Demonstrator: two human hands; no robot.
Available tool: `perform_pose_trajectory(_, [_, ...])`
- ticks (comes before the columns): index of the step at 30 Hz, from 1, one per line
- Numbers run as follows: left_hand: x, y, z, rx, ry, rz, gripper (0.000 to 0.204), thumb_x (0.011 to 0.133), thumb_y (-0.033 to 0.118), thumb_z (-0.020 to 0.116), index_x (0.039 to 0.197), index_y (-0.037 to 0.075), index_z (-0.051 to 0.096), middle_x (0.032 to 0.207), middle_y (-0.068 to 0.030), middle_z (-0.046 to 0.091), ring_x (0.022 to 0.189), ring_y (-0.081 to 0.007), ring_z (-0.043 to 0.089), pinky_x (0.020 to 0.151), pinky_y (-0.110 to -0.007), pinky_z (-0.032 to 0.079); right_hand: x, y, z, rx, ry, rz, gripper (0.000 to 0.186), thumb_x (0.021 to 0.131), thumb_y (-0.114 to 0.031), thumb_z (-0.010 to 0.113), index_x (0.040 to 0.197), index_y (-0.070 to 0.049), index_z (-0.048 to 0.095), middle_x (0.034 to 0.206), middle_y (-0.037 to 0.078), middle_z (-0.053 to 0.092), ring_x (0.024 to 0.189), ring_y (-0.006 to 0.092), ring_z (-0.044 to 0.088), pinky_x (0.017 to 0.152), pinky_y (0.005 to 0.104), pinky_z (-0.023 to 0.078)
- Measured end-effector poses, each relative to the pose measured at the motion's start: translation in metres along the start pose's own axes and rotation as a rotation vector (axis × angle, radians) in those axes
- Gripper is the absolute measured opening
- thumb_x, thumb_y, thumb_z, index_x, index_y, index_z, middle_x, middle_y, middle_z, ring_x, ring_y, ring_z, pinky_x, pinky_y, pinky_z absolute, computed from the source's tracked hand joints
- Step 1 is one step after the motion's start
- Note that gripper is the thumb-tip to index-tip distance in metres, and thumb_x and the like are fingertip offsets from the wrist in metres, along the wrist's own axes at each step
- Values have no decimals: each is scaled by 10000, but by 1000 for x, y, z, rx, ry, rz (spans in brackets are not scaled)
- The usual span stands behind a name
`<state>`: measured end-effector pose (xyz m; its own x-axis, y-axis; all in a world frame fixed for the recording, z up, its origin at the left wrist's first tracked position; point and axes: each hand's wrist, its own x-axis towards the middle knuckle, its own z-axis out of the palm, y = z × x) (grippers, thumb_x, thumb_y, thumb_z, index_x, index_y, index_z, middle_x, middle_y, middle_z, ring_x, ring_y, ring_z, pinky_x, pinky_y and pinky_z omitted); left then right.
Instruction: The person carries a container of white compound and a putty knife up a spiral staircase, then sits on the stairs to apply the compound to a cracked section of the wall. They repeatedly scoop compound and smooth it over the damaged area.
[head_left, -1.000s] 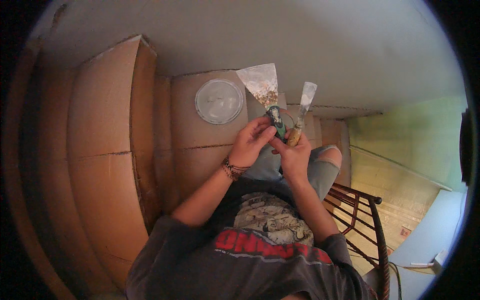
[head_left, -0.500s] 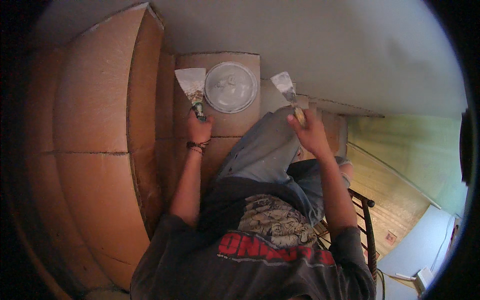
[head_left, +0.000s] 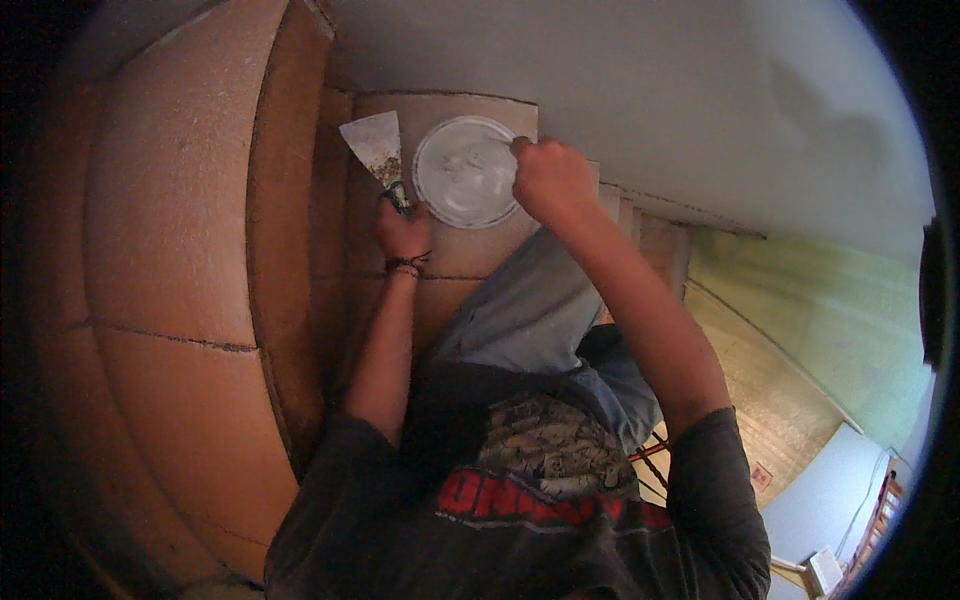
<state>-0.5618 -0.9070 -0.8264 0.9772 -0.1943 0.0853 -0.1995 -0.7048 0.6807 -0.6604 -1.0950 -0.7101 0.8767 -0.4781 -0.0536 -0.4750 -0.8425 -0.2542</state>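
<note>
My left hand [head_left: 403,228] grips the dark green handle of a wide putty knife [head_left: 377,143], its triangular blade pointing away from me and spotted with brown and white residue. Just right of that blade stands a round white bucket [head_left: 417,192], seen from above, with pale, lumpy white paste [head_left: 465,170] inside. My right hand [head_left: 556,182] is closed at the bucket's right rim, knuckles up. The narrower putty knife it held half a second ago is almost wholly hidden by the fist, so where its blade sits cannot be made out.
Large tan-tiled steps [head_left: 185,250] rise on my left. A grey wall [head_left: 690,110] runs along the far side and right. More steps descend toward a yellowish floor [head_left: 770,370] at lower right, past dark metal bars [head_left: 655,450]. My jean-covered knee [head_left: 545,275] is close to the bucket.
My right hand has swung left and away from me to the bucket's rim, turning over so its putty knife is hidden. The left hand and its knife have shifted slightly away from me.
</note>
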Motion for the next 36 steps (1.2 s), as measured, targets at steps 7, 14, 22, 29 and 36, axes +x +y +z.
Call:
perform_pose_trajectory(7, [-9,8,1,-35,45,-10,386,625,92,776,942,7,573,862,-184,661,849,-385,647,725,-444,495,13,-38,21,-40,86,-241,194,774,-60,556,931,37,616,846,219,630,744,343,662,649,421,556])
perform_pose_trajectory(14, [-10,0,15,-168,62,-38,343,624,79,761,897,5,568,835,-198,653,813,-408,641,684,-455,497,-14,-26,15,-41,29,-391,269,746,-72,589,991,24,641,905,202,604,820,319,639,645,407,554])
perform_pose_trajectory(22, [-8,5,13,-219,-42,-134,345,665,114,729,949,4,566,836,-202,657,818,-421,637,685,-463,499,10,-31,6,-39,18,-357,308,752,-63,573,1051,-35,636,948,180,599,857,303,634,643,396,558])
perform_pose_trajectory(29, [-9,5,20,-164,67,-87,296,703,195,695,863,-21,571,776,-176,652,704,-352,637,644,-423,500,-14,-19,4,-63,-132,-495,423,736,-46,569,1153,-100,620,927,136,556,859,281,605,645,391,540])
perform_pose_trajectory(36, [-7,-4,22,-224,-34,-170,403,656,147,752,970,-49,593,888,-204,658,824,-369,642,741,-435,501,-8,-15,-10,-82,-42,-415,326,745,-84,593,1065,-49,639,991,156,580,901,291,606,639,388,560])
